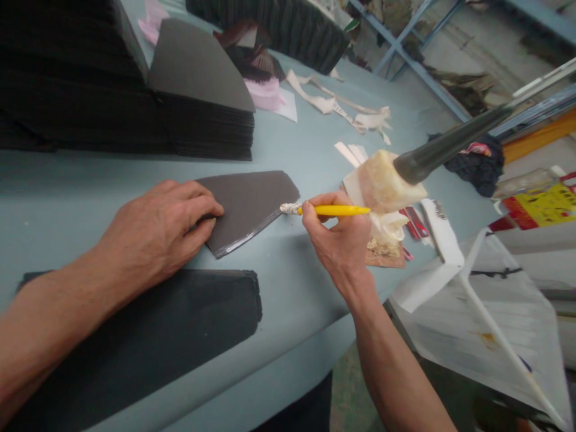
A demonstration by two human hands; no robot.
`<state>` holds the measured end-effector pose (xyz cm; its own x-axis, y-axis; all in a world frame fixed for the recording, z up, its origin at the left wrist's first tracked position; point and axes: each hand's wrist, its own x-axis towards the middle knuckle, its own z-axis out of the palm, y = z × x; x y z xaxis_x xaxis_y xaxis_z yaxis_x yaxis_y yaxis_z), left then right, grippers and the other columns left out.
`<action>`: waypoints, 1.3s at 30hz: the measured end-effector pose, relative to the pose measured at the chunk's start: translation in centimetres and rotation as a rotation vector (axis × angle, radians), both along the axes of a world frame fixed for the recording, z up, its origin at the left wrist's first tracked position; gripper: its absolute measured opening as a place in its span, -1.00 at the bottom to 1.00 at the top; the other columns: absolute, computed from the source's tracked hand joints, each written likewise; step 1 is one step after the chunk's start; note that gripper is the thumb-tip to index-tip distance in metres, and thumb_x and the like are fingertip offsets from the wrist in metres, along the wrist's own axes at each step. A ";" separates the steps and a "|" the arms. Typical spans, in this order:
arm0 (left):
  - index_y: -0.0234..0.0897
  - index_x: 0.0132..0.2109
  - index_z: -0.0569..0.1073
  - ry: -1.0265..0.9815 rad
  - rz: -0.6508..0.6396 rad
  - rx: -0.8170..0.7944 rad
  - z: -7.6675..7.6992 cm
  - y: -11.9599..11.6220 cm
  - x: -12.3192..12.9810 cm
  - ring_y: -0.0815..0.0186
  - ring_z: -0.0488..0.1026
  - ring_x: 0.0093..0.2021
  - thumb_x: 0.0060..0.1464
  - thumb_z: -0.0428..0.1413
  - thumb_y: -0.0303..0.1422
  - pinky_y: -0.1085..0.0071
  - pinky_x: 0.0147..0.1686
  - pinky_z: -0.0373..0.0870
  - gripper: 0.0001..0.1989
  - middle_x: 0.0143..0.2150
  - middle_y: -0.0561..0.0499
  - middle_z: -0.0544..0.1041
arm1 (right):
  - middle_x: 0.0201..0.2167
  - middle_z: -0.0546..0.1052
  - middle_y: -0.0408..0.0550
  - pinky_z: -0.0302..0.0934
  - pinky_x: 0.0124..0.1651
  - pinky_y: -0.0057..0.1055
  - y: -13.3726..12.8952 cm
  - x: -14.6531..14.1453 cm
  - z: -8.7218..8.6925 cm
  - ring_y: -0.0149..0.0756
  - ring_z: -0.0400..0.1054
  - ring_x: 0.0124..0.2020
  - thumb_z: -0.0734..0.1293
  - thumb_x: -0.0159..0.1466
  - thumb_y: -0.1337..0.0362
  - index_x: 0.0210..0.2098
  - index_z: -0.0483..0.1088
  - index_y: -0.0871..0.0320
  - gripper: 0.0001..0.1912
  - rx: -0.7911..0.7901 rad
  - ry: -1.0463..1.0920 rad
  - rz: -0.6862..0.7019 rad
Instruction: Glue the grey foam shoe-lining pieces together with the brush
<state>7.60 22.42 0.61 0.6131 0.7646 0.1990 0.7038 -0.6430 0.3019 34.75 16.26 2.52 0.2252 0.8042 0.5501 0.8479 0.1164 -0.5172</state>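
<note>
A dark grey trapezoid panel [252, 204] lies flat on the table, with a shiny wet strip along its near edge. My left hand [166, 222] rests on the panel's left end, fingers bent and a gap between thumb and forefinger. Pinched in my right hand [339, 234] is a small brush with a yellow handle [337, 210]. Its whitish, coated tip touches the panel's right end at the wet edge. Below my left forearm lies a larger black panel [180, 330], partly hidden by that arm.
Stacked dark panels [207, 132] stand at the back left. A dark pole [450, 147] slants down to a yellowish block [389, 183] by my right hand. White strips [315, 96] lie behind. Beyond the table edge hangs a translucent plastic bag [504, 324].
</note>
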 end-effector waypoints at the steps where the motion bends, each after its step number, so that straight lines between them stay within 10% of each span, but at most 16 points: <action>1: -0.16 -0.03 0.58 -0.006 0.004 0.004 -0.1 0.0 0.0 -0.04 0.51 0.04 0.32 -0.21 -0.16 -0.06 0.05 0.50 -0.52 0.08 -0.10 0.60 | -0.49 0.57 -0.21 0.30 -0.30 -0.35 0.2 0.3 -0.1 -0.36 0.45 -0.46 0.39 0.30 0.21 -0.36 0.50 0.07 -0.88 -0.004 -0.001 -0.011; 11: -0.16 -0.05 0.60 -0.033 0.015 0.032 -0.5 -0.1 -0.1 -0.05 0.54 0.02 0.33 -0.26 -0.09 -0.09 0.07 0.52 -0.45 0.04 -0.11 0.62 | -0.44 0.58 -0.20 0.35 -0.25 -0.37 1.6 2.6 0.6 -0.38 0.46 -0.43 0.40 0.33 0.20 -0.33 0.52 0.09 -0.86 0.009 0.062 -0.022; 26: -0.12 -0.04 0.56 0.027 0.042 -0.014 0.2 -0.1 0.0 -0.04 0.52 0.10 0.31 -0.23 -0.10 -0.06 0.06 0.48 -0.51 0.08 -0.10 0.61 | -0.52 0.51 -0.24 0.27 -0.41 -0.49 -0.7 -2.4 1.4 -0.47 0.32 -0.52 0.40 0.33 0.13 -0.42 0.43 0.10 -0.75 -0.187 0.403 0.337; 39: -0.17 -0.03 0.58 0.021 0.046 -0.050 0.6 -0.4 0.2 -0.09 0.52 0.10 0.31 -0.22 -0.13 -0.12 0.08 0.48 -0.50 0.10 -0.15 0.60 | -0.52 0.52 -0.22 0.30 -0.39 -0.46 -0.3 -1.2 1.5 -0.41 0.37 -0.49 0.40 0.32 0.15 -0.42 0.44 0.07 -0.79 -0.062 0.221 0.132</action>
<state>7.81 21.97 1.23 0.5803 0.8009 0.1475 0.7392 -0.5940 0.3175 33.52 16.01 4.03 0.2258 0.8650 0.4481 0.6931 0.1806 -0.6978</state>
